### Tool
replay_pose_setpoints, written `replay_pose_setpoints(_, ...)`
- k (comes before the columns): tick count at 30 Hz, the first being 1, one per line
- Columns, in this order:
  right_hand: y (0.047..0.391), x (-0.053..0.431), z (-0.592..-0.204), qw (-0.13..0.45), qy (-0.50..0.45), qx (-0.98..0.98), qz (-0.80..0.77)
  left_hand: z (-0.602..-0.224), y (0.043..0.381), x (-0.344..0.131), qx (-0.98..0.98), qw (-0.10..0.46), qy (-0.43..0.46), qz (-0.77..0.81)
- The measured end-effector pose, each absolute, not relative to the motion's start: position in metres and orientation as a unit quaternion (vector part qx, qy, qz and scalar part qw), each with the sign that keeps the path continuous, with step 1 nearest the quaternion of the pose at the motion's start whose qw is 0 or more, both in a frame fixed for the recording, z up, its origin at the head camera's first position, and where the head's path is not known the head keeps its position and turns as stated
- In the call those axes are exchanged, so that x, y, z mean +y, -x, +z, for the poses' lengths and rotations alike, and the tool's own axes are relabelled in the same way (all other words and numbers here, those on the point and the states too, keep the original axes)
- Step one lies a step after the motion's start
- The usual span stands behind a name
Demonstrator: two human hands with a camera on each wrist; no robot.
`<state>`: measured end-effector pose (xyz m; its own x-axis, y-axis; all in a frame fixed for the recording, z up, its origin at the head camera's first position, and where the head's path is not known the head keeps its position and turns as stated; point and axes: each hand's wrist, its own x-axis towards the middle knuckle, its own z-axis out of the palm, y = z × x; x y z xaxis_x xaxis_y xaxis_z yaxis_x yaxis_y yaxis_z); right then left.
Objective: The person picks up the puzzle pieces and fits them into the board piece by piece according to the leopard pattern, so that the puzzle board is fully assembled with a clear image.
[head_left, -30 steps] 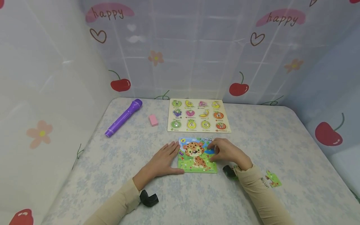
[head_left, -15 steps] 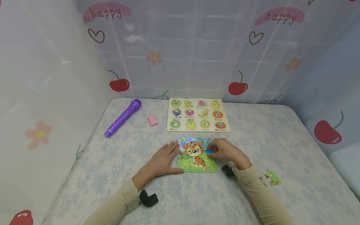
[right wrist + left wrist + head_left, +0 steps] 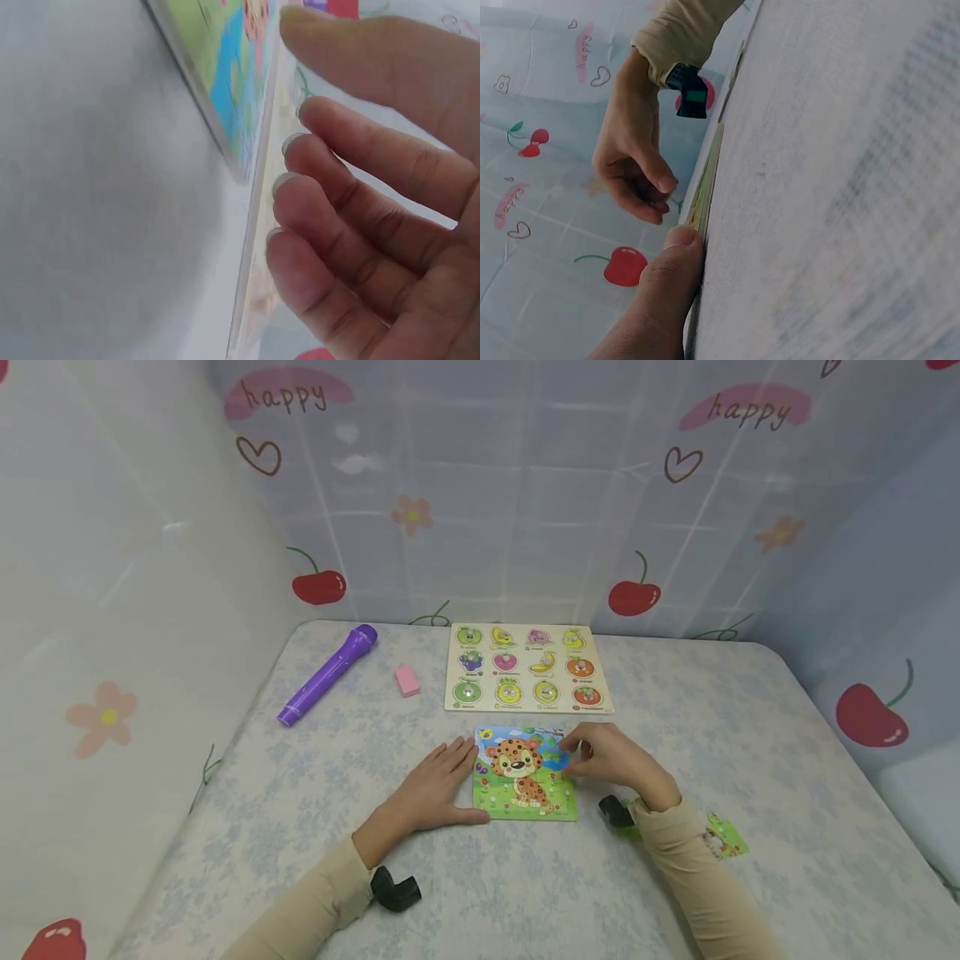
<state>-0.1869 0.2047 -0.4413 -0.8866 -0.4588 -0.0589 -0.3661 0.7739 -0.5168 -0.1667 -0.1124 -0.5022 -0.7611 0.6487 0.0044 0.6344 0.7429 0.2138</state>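
A square jigsaw puzzle (image 3: pixel 517 785) with a spotted leopard cub on a green and blue scene lies flat on the table. My left hand (image 3: pixel 433 787) rests along its left side, fingers straight and thumb (image 3: pixel 671 274) against the near edge. Over the puzzle's right edge hovers my right hand (image 3: pixel 618 764). Its fingers (image 3: pixel 360 142) are loosely bent, thumb apart from them, and nothing is between them in the right wrist view. A loose puzzle piece (image 3: pixel 729 837) lies to the right, partly behind the right sleeve. Something green (image 3: pixel 628 832) shows beneath the right wrist, mostly covered.
Behind the puzzle lies a wooden fruit peg board (image 3: pixel 530 668). A pink block (image 3: pixel 407 681) and a purple toy microphone (image 3: pixel 327 675) are at the back left. Printed curtains (image 3: pixel 510 502) enclose the table (image 3: pixel 510 893) at the back and sides.
My right hand has drawn back slightly to the right from the puzzle's right part, its fingertips now farther off the picture. The left hand has stayed in place.
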Motion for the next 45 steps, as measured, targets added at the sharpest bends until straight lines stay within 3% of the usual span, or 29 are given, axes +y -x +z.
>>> replay_pose_setpoints(23,0.183,0.220,-0.433,0.121,0.213,0.936,-0.254,-0.503,0.166,-0.111,0.934,0.043,-0.338,0.107)
replay_pose_setpoints(45,0.137,0.267,-0.435,0.137,0.148,0.953,-0.226,-0.503,0.167,-0.112,0.934,0.046,-0.339,0.102)
